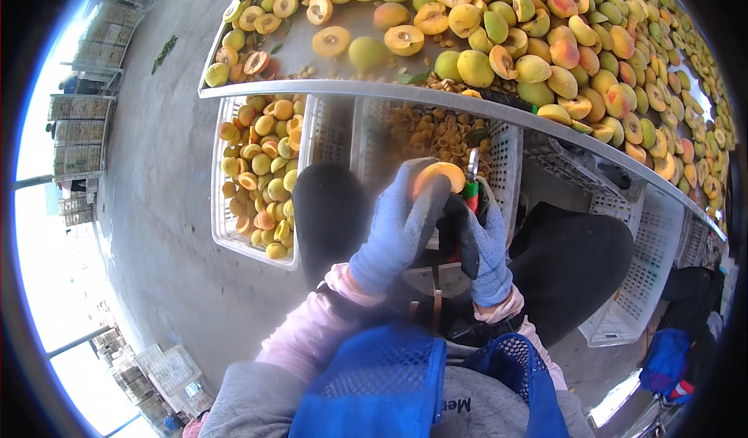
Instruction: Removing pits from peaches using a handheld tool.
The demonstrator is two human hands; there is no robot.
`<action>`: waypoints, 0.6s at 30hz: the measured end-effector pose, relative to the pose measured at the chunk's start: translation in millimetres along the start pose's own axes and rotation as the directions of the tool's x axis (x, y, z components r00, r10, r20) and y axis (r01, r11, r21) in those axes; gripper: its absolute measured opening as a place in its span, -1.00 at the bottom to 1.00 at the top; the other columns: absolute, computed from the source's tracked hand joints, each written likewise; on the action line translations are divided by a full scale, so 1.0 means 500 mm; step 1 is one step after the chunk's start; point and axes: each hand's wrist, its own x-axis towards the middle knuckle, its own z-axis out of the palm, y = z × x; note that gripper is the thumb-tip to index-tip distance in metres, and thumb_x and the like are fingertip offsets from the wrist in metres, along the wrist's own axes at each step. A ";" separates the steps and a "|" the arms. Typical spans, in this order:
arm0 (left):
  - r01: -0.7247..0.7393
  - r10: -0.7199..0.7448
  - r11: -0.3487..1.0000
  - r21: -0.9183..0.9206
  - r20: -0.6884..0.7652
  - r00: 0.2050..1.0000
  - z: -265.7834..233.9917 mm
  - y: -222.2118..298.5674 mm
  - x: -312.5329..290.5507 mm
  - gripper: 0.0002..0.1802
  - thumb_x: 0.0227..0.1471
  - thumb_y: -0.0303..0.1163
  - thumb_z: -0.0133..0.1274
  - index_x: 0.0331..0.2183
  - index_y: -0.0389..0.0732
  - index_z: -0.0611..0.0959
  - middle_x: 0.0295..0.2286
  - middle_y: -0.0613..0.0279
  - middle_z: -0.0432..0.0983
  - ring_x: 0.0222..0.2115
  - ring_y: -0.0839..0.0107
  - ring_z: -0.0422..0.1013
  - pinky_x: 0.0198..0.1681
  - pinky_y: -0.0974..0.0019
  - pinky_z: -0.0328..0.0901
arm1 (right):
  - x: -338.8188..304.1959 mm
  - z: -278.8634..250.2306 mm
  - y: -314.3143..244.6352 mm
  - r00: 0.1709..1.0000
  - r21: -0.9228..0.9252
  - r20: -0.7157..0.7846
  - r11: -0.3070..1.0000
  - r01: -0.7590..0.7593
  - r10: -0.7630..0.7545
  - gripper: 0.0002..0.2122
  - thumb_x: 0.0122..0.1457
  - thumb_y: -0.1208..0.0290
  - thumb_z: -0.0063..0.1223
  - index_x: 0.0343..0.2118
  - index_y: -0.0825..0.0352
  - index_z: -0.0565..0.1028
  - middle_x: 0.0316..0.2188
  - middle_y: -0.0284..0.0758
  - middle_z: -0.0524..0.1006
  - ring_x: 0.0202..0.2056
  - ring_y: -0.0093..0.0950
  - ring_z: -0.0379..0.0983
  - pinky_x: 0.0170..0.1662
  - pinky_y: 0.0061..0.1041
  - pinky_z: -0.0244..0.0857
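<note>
My left hand [399, 224], in a blue and grey work glove, is closed around a halved yellow peach [439, 176], its orange flesh showing at the top. Close beside it, my gloved right hand [488, 243] grips a small hand tool [471, 189] with a red and green handle and a short metal end pointing up. The metal end stands just right of the peach half; whether they touch I cannot tell. Both hands are above my lap, in front of a white crate [510, 177] holding pits and scraps. My fingers hide part of the fruit and handle.
A metal-edged table [343, 87] carries whole and halved peaches [561, 56], piled thickest on the right. Below its left end stands a white crate of peach halves [265, 173]. Another white crate [635, 274] lies right of my knee. A person [686, 321] sits at the far right.
</note>
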 end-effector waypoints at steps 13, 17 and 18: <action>-0.159 0.187 0.971 0.177 -0.154 0.970 0.026 -0.068 -0.029 -0.70 0.12 -0.32 -0.06 -0.14 -0.28 0.43 -0.33 0.02 0.51 -0.34 0.40 0.45 -0.26 0.33 0.33 | -0.054 0.013 -0.021 0.935 -0.758 0.107 0.581 0.297 -0.339 -0.85 0.03 0.51 0.06 -0.34 0.36 0.36 -0.55 -0.17 0.42 -0.52 -0.30 0.43 -0.41 -0.49 0.26; -0.035 0.013 0.991 -0.129 -0.168 0.986 0.023 -0.071 -0.028 -0.66 0.16 -0.22 -0.12 -0.15 -0.28 0.44 -0.37 0.19 0.47 -0.39 0.48 0.39 -0.30 0.42 0.30 | -0.081 0.010 -0.033 0.993 -0.432 0.103 0.897 0.100 -0.061 -0.88 0.07 0.47 0.04 -0.37 0.36 0.37 -0.58 -0.19 0.41 -0.54 -0.30 0.40 -0.44 -0.48 0.24; 0.014 -0.049 0.988 -0.154 -0.223 0.974 0.026 -0.047 -0.032 -0.64 0.18 -0.19 -0.14 -0.15 -0.29 0.44 -0.38 0.23 0.45 -0.41 0.50 0.35 -0.32 0.44 0.29 | -0.083 0.006 -0.042 0.997 -0.408 0.070 0.913 0.000 0.032 -0.89 0.10 0.46 0.01 -0.37 0.38 0.37 -0.59 -0.20 0.40 -0.55 -0.35 0.38 -0.44 -0.48 0.23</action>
